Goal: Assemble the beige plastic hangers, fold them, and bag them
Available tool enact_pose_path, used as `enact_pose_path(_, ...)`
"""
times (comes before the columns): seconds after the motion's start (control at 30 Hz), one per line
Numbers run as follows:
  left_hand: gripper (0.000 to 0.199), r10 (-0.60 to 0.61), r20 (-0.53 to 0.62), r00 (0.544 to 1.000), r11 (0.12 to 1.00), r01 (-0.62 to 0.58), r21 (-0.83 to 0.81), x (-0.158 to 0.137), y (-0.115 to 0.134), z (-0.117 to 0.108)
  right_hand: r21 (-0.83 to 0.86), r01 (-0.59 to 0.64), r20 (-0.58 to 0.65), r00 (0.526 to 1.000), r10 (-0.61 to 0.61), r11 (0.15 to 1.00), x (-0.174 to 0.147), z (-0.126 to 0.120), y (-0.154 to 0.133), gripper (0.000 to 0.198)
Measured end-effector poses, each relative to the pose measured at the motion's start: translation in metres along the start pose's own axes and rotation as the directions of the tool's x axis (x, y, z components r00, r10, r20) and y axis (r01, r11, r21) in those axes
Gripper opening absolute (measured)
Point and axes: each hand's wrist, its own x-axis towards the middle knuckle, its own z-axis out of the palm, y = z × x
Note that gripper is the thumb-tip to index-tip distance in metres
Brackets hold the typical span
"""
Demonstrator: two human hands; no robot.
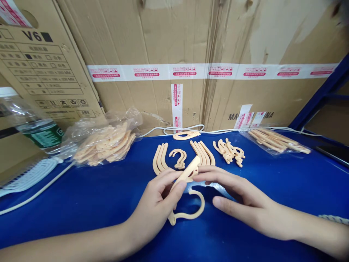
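My left hand [160,203] is closed around a beige plastic clothes hanger [188,173], thumb on the near side. The hanger is tilted, its straight body pointing up and away. Its curved hook [201,205] shows below, near the body's lower end. Fingers of my right hand [242,196] reach the body's far end, and I cannot tell whether they press on it. That hand's thumb is held apart from the fingers. Just beyond my hands lie curved hanger arms [161,156], with several more arms [203,151] to the right and loose hooks [180,158] between the two groups.
More hooks [229,151] lie in a pile at right. Behind are a hanger body [187,135] and a white cable [155,128]. Bags of beige parts [106,143] and long pieces [278,140] flank them. A bottle [35,123] and hairbrush [32,174] are left; cardboard [152,43] walls the back.
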Motion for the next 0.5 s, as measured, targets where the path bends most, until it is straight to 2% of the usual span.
enact_pose_path(0.07,0.026,0.030,-0.009,1.000,0.998,-0.029,0.047,0.000,0.000,-0.001,0.146,-0.068,0.019,0.998,0.066,0.987,0.001,-0.001,0.002,0.037)
enact_pose_path(0.17,0.024,0.016,-0.019,1.000,0.999,-0.015,0.040,0.001,0.000,-0.001,0.302,-0.137,-0.032,0.988,0.154,0.944,0.003,-0.001,0.006,0.031)
enact_pose_path(0.33,0.027,-0.039,-0.044,0.998,0.997,0.042,0.063,0.003,0.002,-0.002,0.531,-0.174,-0.135,0.949,0.286,0.829,0.004,0.002,0.014,0.027)
enact_pose_path(0.43,0.029,0.056,-0.010,0.998,0.984,-0.053,0.173,0.005,0.002,-0.006,0.644,-0.209,-0.138,0.914,0.380,0.736,0.006,0.006,0.017,0.027)
enact_pose_path(0.5,0.031,0.161,0.011,0.987,0.940,-0.157,0.304,0.006,0.000,-0.009,0.696,-0.263,-0.043,0.913,0.405,0.668,0.009,0.009,0.019,0.030)
